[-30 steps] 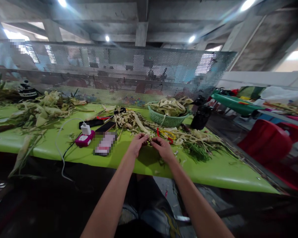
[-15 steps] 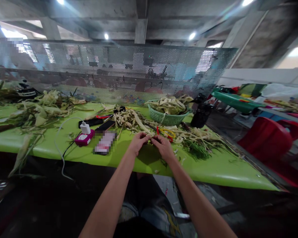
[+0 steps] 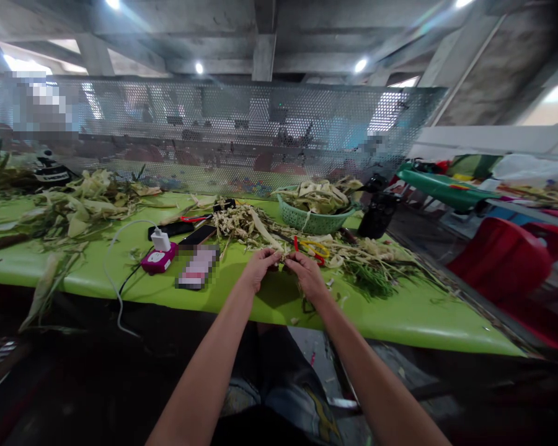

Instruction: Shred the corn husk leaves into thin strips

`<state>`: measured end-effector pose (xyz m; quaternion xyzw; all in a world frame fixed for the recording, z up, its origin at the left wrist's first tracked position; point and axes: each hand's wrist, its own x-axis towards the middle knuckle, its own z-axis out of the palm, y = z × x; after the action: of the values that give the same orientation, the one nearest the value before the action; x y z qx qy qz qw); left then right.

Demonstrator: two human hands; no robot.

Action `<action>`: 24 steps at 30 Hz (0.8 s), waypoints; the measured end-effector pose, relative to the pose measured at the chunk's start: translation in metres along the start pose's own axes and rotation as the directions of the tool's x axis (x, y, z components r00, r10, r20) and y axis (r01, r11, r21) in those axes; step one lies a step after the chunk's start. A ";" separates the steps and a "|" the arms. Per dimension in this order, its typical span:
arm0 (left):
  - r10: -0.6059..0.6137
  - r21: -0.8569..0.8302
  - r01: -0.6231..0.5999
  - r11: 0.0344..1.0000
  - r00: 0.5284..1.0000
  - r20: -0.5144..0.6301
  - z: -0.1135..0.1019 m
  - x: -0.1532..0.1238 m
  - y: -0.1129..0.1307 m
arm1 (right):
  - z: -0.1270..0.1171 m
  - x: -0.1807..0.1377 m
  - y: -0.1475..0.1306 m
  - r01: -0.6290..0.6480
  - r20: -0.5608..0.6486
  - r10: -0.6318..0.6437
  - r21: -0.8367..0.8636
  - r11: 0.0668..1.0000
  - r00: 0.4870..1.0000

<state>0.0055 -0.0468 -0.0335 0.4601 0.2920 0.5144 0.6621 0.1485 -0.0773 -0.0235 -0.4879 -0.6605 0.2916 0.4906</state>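
Over the front of the green-topped table, my left hand and my right hand almost meet, fingertips pinched. Between them is a small, pale dried plant piece, mostly covered by the fingers; its exact shape is too small to make out. Both hands are closed on it. Just beyond the right hand lie scissors with yellow handles and a red-handled tool. A heap of pale dried plant bits spreads behind the left hand. Past it stands a green basket filled with dried husks.
On the left are a phone, a dark phone and a purple power socket with a white charger and cable. Husks pile farther left. Green sprigs, a black object and a red chair are right.
Both hands stay in nearly the same place, with the fingertips shifting slightly around the plant piece. The right fingertips are a little farther from the left ones.
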 end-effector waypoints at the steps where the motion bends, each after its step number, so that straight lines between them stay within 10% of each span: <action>1: 0.005 -0.003 -0.005 1.000 1.000 -0.012 0.001 0.000 0.000 | 0.001 0.000 0.000 0.006 -0.003 -0.006 0.004 1.000 1.000; 24: 0.023 -0.022 -0.024 0.999 0.999 -0.030 0.004 -0.002 0.001 | 0.000 0.003 0.003 -0.087 0.038 0.082 0.181 0.980 0.996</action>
<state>0.0078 -0.0499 -0.0307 0.4484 0.2906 0.5321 0.6568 0.1493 -0.0738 -0.0253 -0.4639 -0.6170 0.3791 0.5102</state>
